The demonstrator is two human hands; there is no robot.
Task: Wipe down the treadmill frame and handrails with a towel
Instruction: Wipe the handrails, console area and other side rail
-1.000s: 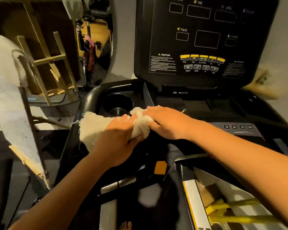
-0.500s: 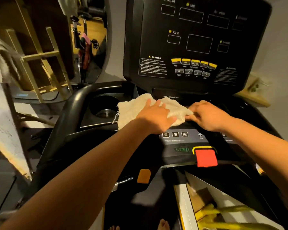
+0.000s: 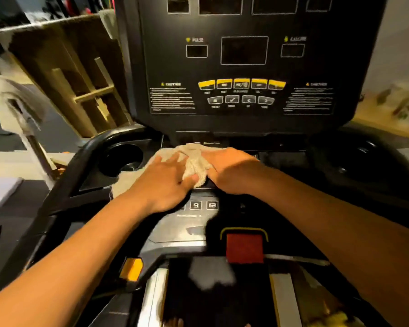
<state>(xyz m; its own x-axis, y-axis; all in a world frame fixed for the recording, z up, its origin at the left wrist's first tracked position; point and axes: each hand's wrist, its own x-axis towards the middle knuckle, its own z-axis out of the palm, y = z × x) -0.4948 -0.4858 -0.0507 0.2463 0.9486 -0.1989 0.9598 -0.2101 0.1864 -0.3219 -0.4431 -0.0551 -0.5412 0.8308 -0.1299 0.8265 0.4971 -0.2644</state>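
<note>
A cream towel (image 3: 194,161) lies bunched on the black treadmill console's (image 3: 246,67) lower shelf, just below the display panel. My left hand (image 3: 165,182) presses flat on the towel's left part with fingers spread. My right hand (image 3: 232,171) grips the towel's right part, with cloth bunched between thumb and fingers. The towel's lower left edge hangs toward the left cup holder (image 3: 121,159). The curved black left handrail (image 3: 80,161) runs beside the cup holder.
A red stop button (image 3: 244,247) sits at the console's front, with number keys (image 3: 203,205) just under my hands. A second cup holder (image 3: 354,161) is at the right. Wooden frames (image 3: 87,90) and a cloth-draped post (image 3: 21,107) stand to the left.
The towel went from the left cup holder area to the shelf under the display. It was spread wide half a second ago; both hands have now drawn together, bunching it.
</note>
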